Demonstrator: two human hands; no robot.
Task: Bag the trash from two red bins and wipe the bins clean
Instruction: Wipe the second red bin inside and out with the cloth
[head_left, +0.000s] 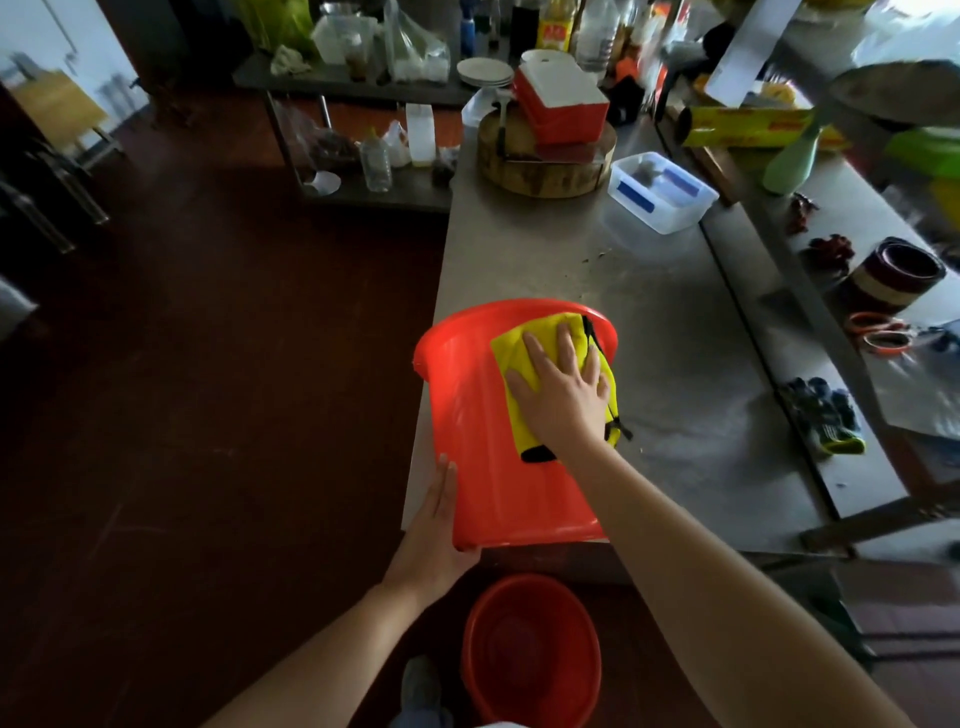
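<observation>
A: Where is the bin (478, 415)?

B: It lies on its side at the near left corner of the counter (675, 364). Its mouth points away from the person and its base faces them, just at the counter's edge.

A: And the right hand (566, 395)?

B: It lies flat on a yellow cloth (519, 353) and presses it against the bin's outer wall, just below the rim. The fingers (537, 358) are straight and spread wide. The cloth has black trim at its right and lower edges.

A: The left hand (436, 530)?

B: It rests against the bin's left side near the base. Its fingers (447, 483) are straight and pressed together, pointing away along the wall. I cannot tell where the thumb is; the base hides it.

A: Is there another one?

B: Yes, a second bin (530, 649) stands upright on the floor (208, 364), just below the counter's edge and beside the person's shoe (421, 680). Its inside is dim, so I cannot tell what it holds.

A: Anything else on the counter?

B: At the far end sit a round chopping block (545, 171) and, near it, a clear tub (660, 192).
</observation>
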